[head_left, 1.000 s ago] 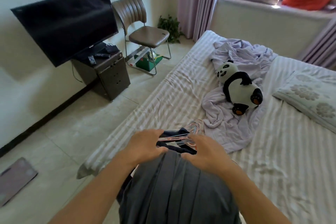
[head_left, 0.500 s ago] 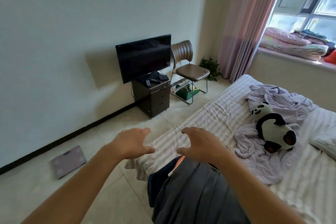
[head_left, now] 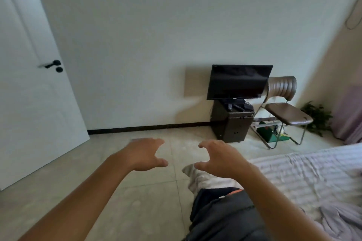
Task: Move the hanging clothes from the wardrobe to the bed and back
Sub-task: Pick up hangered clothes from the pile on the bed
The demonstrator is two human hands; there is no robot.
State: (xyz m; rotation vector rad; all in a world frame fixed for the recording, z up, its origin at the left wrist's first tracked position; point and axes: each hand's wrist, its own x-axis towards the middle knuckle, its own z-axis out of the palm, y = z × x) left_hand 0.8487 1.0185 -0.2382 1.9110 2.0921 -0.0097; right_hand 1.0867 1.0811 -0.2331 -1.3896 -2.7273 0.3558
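Dark grey clothes with a bit of orange showing lie over the near corner of the striped bed, low in the head view. My left hand hovers over the floor with fingers spread and holds nothing. My right hand floats beside it, above the bed's corner, fingers loosely apart and empty. Both hands are clear of the clothes. The wardrobe is out of view.
A white door with a black handle stands at the left. Against the far wall are a black TV on a dark cabinet, a brown chair and a small plant. Tiled floor lies between.
My hands let go of the hangers and clothes on the bed and lifted away empty. The view swung left, from the bed and panda toy toward the wall and door.
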